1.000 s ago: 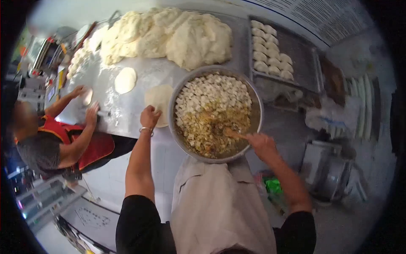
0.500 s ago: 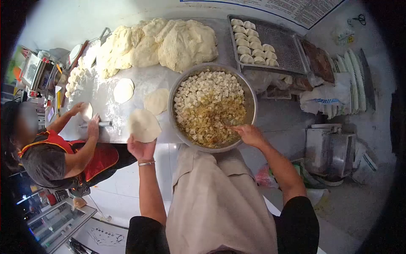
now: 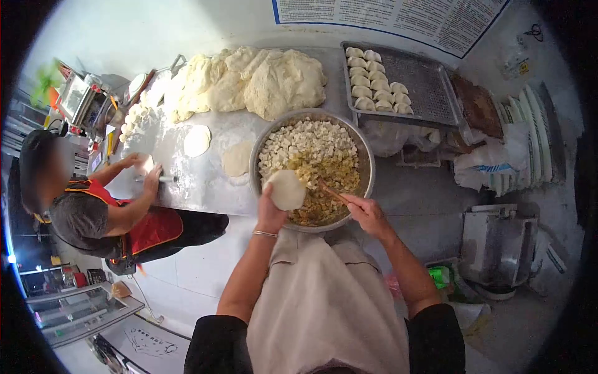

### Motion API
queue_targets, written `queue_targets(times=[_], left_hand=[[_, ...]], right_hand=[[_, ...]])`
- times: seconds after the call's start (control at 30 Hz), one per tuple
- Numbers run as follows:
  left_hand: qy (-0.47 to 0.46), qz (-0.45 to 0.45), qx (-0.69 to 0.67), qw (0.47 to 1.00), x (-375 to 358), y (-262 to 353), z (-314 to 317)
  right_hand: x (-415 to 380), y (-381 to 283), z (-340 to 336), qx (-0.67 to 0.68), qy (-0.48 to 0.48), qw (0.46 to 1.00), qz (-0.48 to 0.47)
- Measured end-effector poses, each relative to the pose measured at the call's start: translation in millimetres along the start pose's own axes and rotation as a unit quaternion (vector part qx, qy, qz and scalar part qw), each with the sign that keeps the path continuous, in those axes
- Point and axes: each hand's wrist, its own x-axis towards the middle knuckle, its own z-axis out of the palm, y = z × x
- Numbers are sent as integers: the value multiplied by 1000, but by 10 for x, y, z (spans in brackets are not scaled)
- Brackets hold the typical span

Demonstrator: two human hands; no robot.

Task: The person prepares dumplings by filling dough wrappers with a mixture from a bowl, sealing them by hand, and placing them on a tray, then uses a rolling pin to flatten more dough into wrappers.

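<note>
Just right of the left hand [image 3: 271,215] cupping a wrapper [image 3: 286,189], the right hand [image 3: 367,212] pinches a stick [image 3: 332,192] slanting into the filling [image 3: 321,181].

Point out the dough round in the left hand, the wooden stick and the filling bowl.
dough round [image 3: 286,189], head view, middle of its face
wooden stick [image 3: 332,192], head view, mid-shaft
filling bowl [image 3: 367,156], head view, right rim

One bowl [image 3: 367,163], one tray [image 3: 430,81], three flat dough rounds: one in left hand [image 3: 271,215], two left of it.
</note>
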Motion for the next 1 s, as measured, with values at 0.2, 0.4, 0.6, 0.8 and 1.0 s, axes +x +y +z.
queue_targets(times=[0.2, 0.4, 0.6, 0.8, 1.0], left_hand=[[23, -17, -100, 995, 91, -462, 586], [2, 11, -82, 997, 46, -418, 333], [-23, 18, -99, 995, -25, -326, 89], [-73, -52, -88, 992, -330, -292, 479], [-52, -28, 40, 997, -315, -358, 470]], right_hand=[[-212, 4, 84, -365, 76, 912, -174], [-254, -67, -271, -290, 68, 942, -157], [-80, 216, -250, -421, -21, 897, -134], [328, -388, 29, -328, -37, 875, -355], [587, -963, -2, -181, -70, 918, -346]])
